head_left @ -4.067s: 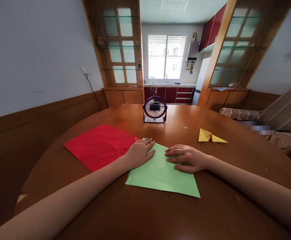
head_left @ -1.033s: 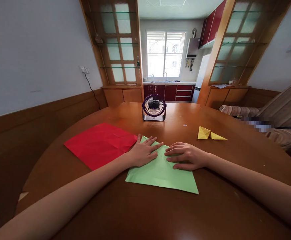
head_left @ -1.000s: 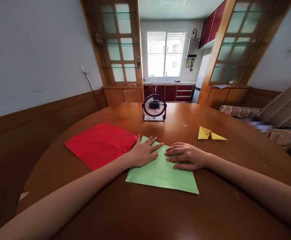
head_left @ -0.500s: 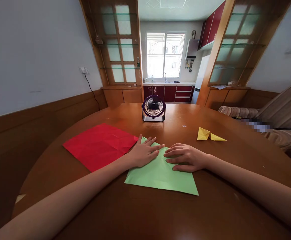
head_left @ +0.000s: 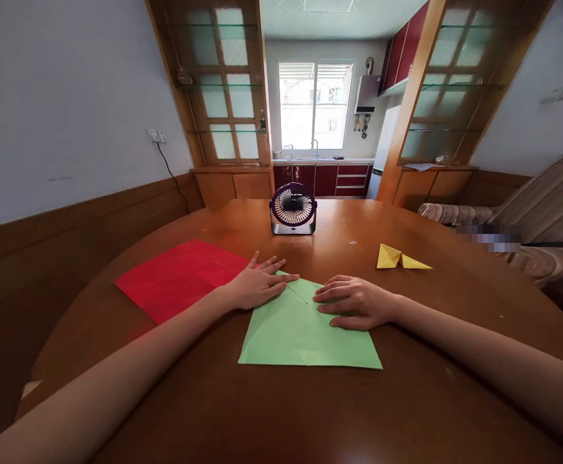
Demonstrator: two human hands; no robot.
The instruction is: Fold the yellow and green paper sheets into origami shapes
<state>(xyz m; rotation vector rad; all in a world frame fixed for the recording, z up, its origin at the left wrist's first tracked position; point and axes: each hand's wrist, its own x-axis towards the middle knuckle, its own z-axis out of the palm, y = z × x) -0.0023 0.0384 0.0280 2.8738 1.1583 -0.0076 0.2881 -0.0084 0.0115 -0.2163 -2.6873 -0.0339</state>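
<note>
A light green sheet of paper [head_left: 301, 335] lies on the table in front of me, with crease lines across it. My left hand [head_left: 257, 283] rests palm down at its upper left edge, fingers spread, partly over the red paper's corner. On the green sheet's right side lies my right hand [head_left: 353, 301], its fingers stretched loosely and slightly bent, pressing on the paper. A red sheet of paper [head_left: 180, 277] is spread flat to the left, its near edge partly hidden by my left forearm.
A small purple desk fan [head_left: 294, 207] stands at the far middle of the wooden table [head_left: 281, 412]. To the right lies a folded yellow paper piece [head_left: 395, 258]. Beyond the table's right edge is a striped sofa [head_left: 542, 206].
My left hand has slid left, off most of the green paper, uncovering its upper left part. The green sheet has turned slightly, its near edge now more level. My right hand has barely moved.
</note>
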